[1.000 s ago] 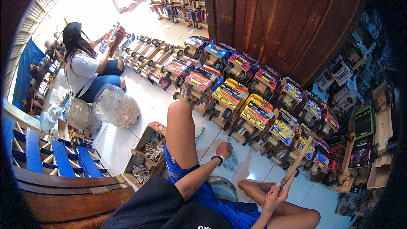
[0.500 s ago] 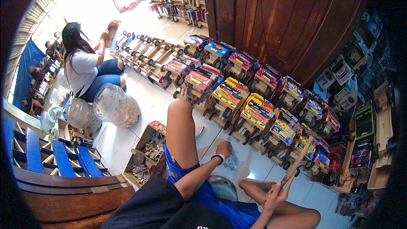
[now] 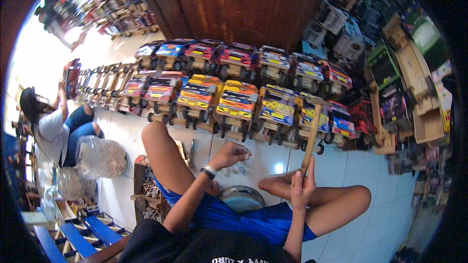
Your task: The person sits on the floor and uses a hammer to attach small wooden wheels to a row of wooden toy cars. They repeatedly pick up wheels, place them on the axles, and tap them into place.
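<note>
My left hand (image 3: 231, 155), with a pale band on its wrist, is raised over the floor in front of my lap. Its fingertips are pinched together on something too small to make out. Small clear, shiny pieces (image 3: 239, 168) lie on the tiles just below it. My right hand (image 3: 302, 187) is wrapped round the lower end of a hammer (image 3: 312, 139), whose long pale wooden handle stands nearly upright. The hammer's top end blurs against the toy trucks behind it. Between my legs sits a round, grey-topped block (image 3: 241, 197).
Two rows of colourful wooden toy trucks (image 3: 237, 98) stand before me, with bare truck frames (image 3: 109, 80) to the left. A box of wood scraps (image 3: 146, 190) is by my left knee. Beyond it are filled clear sacks (image 3: 101, 157) and a seated person (image 3: 51, 129). Wooden trays (image 3: 429, 117) stand right.
The view has swung to the right, so the trucks and seated person appear farther left. My left hand has lifted off the floor pieces, fingertips pinched. The hammer is held more upright.
</note>
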